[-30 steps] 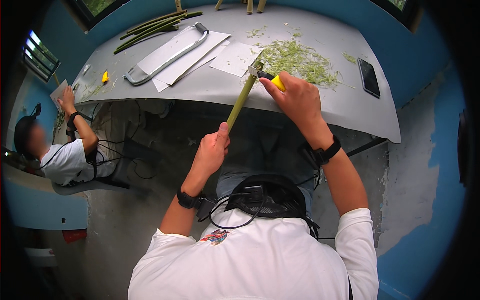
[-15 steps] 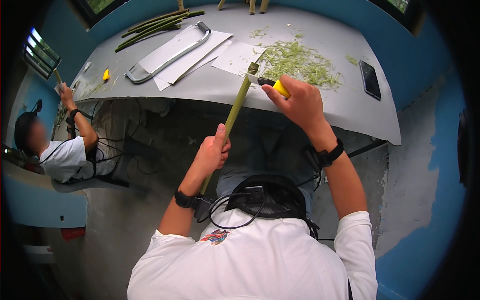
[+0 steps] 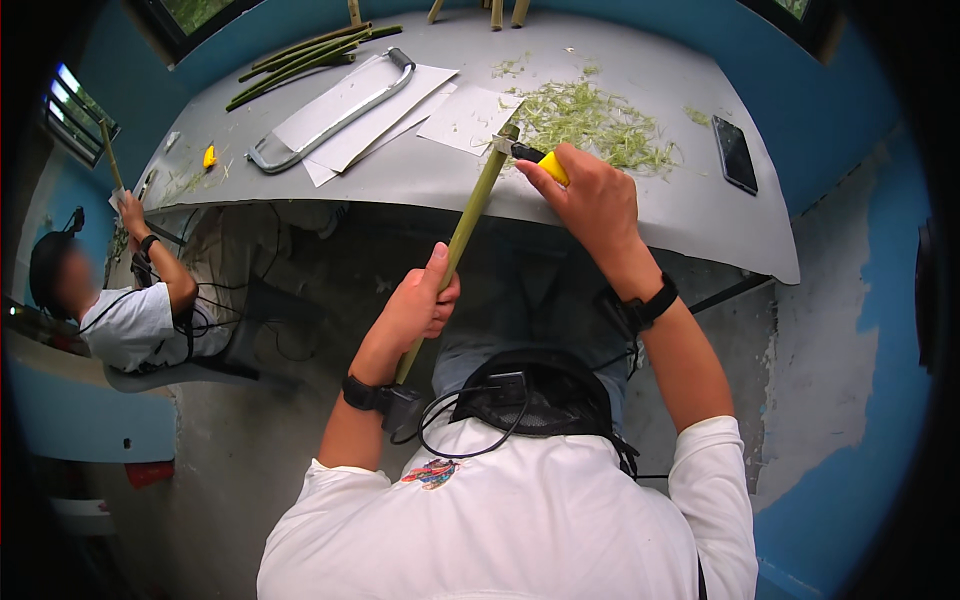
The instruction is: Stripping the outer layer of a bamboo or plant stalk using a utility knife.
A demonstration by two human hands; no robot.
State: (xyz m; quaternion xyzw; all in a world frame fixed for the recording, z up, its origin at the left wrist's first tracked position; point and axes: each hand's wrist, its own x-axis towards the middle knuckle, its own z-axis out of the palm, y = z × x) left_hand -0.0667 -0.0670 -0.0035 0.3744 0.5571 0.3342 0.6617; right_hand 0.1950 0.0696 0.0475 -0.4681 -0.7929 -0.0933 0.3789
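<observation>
My left hand (image 3: 418, 303) is closed around the lower part of a green bamboo stick (image 3: 469, 218), thumb laid along it. The stick slants up and away to the table's near edge, its far end over the tabletop. In my right hand (image 3: 592, 196) is a utility knife (image 3: 545, 162) with a yellow and black handle. Its blade lies against the stick just below the far end. Pale green shavings (image 3: 590, 125) are heaped on the table beyond the knife.
The grey table (image 3: 660, 65) bears a hacksaw (image 3: 345, 112) on white paper sheets (image 3: 433, 84), several green bamboo sticks (image 3: 305, 62), a yellow object (image 3: 210, 157) and a phone (image 3: 735, 154). At the left a seated person (image 3: 150, 310) holds another stick.
The knife and my right hand have shifted slightly left, with the blade still at the stick's far end. My left hand keeps its hold. The other person's stick now stands more upright and higher.
</observation>
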